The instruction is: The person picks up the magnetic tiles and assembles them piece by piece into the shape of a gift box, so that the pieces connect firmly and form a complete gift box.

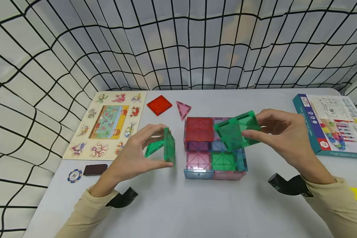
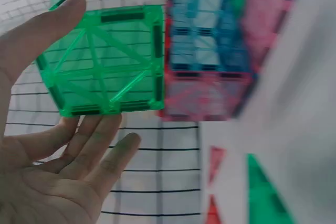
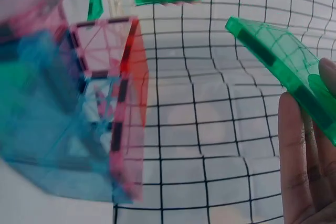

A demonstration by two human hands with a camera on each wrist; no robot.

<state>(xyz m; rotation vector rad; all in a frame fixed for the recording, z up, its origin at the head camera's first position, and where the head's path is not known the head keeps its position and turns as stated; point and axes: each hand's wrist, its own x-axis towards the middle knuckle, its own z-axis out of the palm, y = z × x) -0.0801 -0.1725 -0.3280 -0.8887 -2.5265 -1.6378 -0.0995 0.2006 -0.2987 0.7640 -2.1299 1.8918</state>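
Observation:
My left hand (image 1: pixel 138 160) pinches a green square magnetic tile (image 1: pixel 169 147) upright between thumb and fingers, left of a block-shaped structure (image 1: pixel 198 161) of translucent magnetic tiles. Another green tile (image 1: pixel 153 148) shows behind that hand, its full shape partly hidden. Above the structure's back right part, my right hand (image 1: pixel 281 137) grips green tile (image 1: pixel 233 132), tilted; whether it is one tile or two overlapping is unclear. In the right wrist view the green piece (image 3: pixel 283 72) sits between thumb and fingers. The structure has a raised red tile (image 1: pixel 199 129) at its back left.
Behind the structure lie a red square tile (image 1: pixel 159 105) and a pink triangle tile (image 1: pixel 183 110). A wooden puzzle board (image 1: pixel 74 132), a poker chip (image 1: pixel 74 176) and a dark rectangular piece (image 1: pixel 95 170) are at left. A boxed set (image 1: pixel 336 125) lies at right. Black netting surrounds the table.

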